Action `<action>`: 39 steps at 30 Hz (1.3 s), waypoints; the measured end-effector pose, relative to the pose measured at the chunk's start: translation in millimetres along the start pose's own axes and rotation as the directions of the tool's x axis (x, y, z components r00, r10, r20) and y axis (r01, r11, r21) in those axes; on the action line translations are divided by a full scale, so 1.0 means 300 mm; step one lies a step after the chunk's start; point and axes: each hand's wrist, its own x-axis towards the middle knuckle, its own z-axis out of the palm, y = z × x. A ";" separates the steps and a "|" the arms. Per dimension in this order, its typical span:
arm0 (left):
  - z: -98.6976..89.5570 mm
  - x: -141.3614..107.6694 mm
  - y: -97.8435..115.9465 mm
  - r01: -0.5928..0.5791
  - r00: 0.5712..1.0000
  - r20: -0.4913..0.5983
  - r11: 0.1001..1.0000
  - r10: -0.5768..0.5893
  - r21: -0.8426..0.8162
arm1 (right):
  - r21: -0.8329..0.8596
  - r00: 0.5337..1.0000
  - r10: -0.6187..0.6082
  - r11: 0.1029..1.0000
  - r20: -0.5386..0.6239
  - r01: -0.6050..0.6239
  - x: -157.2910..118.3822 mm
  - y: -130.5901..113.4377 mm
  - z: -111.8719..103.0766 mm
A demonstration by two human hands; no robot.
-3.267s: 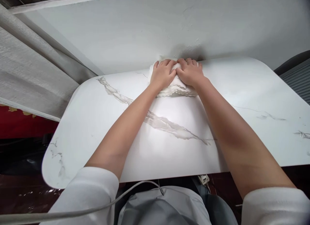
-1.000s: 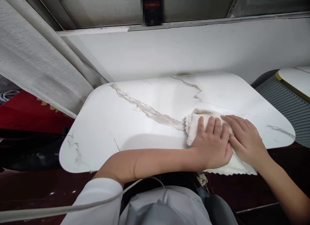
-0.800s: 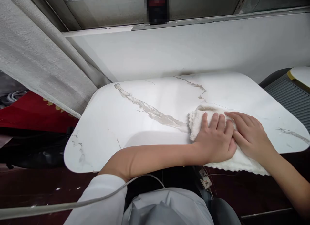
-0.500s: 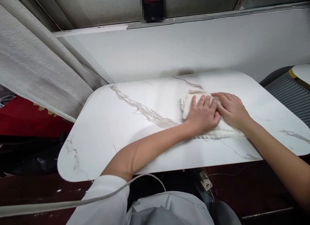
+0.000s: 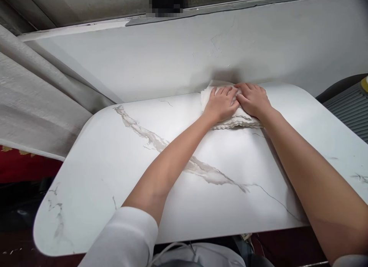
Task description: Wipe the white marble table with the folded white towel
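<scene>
A folded white cloth [image 5: 241,119] lies on the white marble-patterned table [image 5: 138,155], against its back edge by the wall. My left hand [image 5: 222,103] presses flat on the left part of the cloth, fingers extended and somewhat apart. Beside it, my right hand [image 5: 253,99] rests on the cloth's right part with fingers spread forward. The thumbs nearly meet. Both palms hide much of the cloth, and neither hand is wrapped round it.
A pale wall [image 5: 161,63] rises right behind the table. At the left hangs a grey-white curtain [image 5: 37,102], with red fabric [image 5: 28,165] below it. A ribbed grey object [image 5: 347,109] stands at the right. A cable [image 5: 169,247] shows near the front edge.
Both hands and the cloth have moved away from me to the table's back edge. The arms are stretched further out, and the view has shifted.
</scene>
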 end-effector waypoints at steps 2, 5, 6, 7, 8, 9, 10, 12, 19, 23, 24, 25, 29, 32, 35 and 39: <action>-0.001 0.033 -0.025 -0.010 1.000 -0.014 1.000 0.010 0.000 | -0.004 1.000 0.001 1.000 -0.011 -0.001 0.038 0.009 0.014; 0.002 0.073 -0.044 -0.016 0.999 -0.046 1.000 0.017 0.017 | 0.010 0.999 0.005 1.000 -0.033 -0.005 0.077 0.026 0.024; 0.004 0.082 -0.046 -0.011 0.998 -0.054 1.000 0.013 0.026 | 0.017 0.999 0.001 1.000 -0.038 -0.001 0.085 0.031 0.024; 0.006 0.088 -0.046 -0.004 0.998 -0.061 0.999 0.006 0.037 | 0.021 0.999 -0.003 1.000 -0.039 0.004 0.091 0.036 0.024; 0.008 0.092 -0.044 0.003 0.998 -0.065 0.999 0.000 0.049 | 0.022 0.999 -0.009 1.000 -0.039 0.010 0.094 0.039 0.022; 0.009 0.094 -0.043 0.009 0.998 -0.067 0.998 -0.005 0.062 | 0.020 0.999 -0.015 1.000 -0.036 0.015 0.095 0.042 0.020; 0.011 0.094 -0.040 0.013 0.998 -0.066 0.997 -0.008 0.073 | 0.015 0.999 -0.019 1.000 -0.029 0.020 0.095 0.044 0.017; 0.014 0.092 -0.032 0.019 0.998 -0.060 0.996 -0.014 0.088 | 0.005 1.000 -0.023 1.000 -0.013 0.023 0.092 0.046 0.008; 0.054 0.090 0.071 0.103 0.993 -0.062 0.989 -0.096 0.106 | 0.012 0.998 -0.018 1.000 0.061 0.017 0.048 0.089 -0.050; 0.083 0.067 0.148 0.061 0.995 -0.080 0.995 -0.054 0.085 | 0.019 0.997 -0.008 1.000 0.075 0.006 -0.016 0.120 -0.092; 0.087 0.056 0.165 0.053 0.996 -0.080 0.995 -0.046 0.082 | 0.016 0.997 -0.014 1.000 0.074 0.013 -0.036 0.126 -0.101; 0.091 0.044 0.180 0.049 0.996 -0.076 0.995 -0.043 0.083 | 0.011 0.997 -0.021 1.000 0.073 0.020 -0.058 0.130 -0.108; 0.091 -0.023 0.237 0.028 0.999 -0.042 0.994 -0.024 0.101 | -0.017 0.998 -0.042 0.999 0.052 0.043 -0.155 0.146 -0.125; 0.085 -0.090 0.285 -0.016 1.000 -0.009 0.992 0.017 0.122 | -0.049 0.999 -0.042 0.998 0.023 0.043 -0.241 0.153 -0.137; 0.083 -0.178 0.346 -0.032 0.999 -0.001 0.989 0.033 0.146 | -0.063 0.999 -0.042 0.997 0.025 0.044 -0.343 0.142 -0.164; 0.086 -0.318 0.432 -0.035 0.998 -0.042 0.985 0.042 0.168 | -0.049 0.995 -0.048 0.997 0.090 0.052 -0.493 0.104 -0.221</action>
